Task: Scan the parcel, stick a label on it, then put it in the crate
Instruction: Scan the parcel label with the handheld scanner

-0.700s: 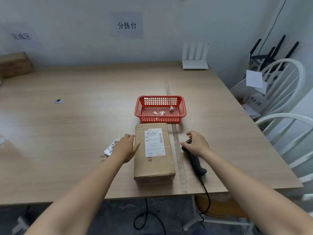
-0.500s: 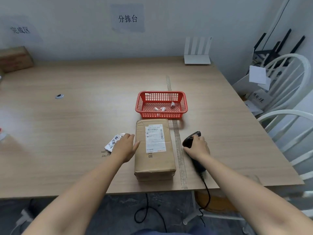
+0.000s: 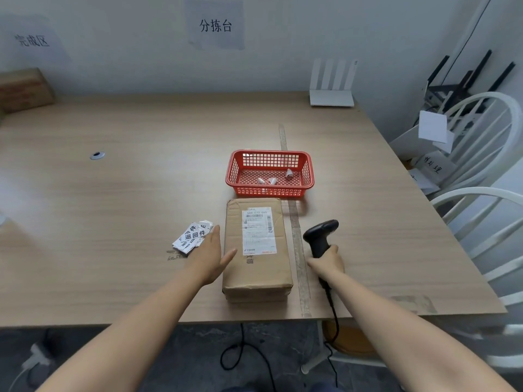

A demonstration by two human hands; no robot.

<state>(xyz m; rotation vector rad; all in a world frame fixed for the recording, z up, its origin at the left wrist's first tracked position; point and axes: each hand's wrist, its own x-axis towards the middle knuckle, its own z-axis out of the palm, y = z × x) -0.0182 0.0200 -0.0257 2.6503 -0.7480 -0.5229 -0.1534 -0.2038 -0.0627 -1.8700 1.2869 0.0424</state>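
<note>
A brown cardboard parcel [image 3: 256, 267] with a white shipping label on top lies near the table's front edge. My left hand [image 3: 210, 254] rests flat and open against its left side. My right hand [image 3: 328, 263] grips the handle of a black barcode scanner [image 3: 321, 234], lifted upright just right of the parcel, its cable trailing off the table edge. A small pile of white stickers [image 3: 192, 236] printed with black characters lies left of my left hand. A red mesh crate [image 3: 270, 190] stands directly beyond the parcel, with a few small white bits inside.
A clear tape strip [image 3: 295, 227] runs along the table between parcel and scanner. A white router [image 3: 331, 97] stands at the back, a cardboard box [image 3: 24, 90] at the far left. White chairs [image 3: 481, 154] stand to the right of the table.
My right hand closed on the scanner and raised it from lying flat to upright. My left hand flattened out beside the parcel, uncovering the stickers.
</note>
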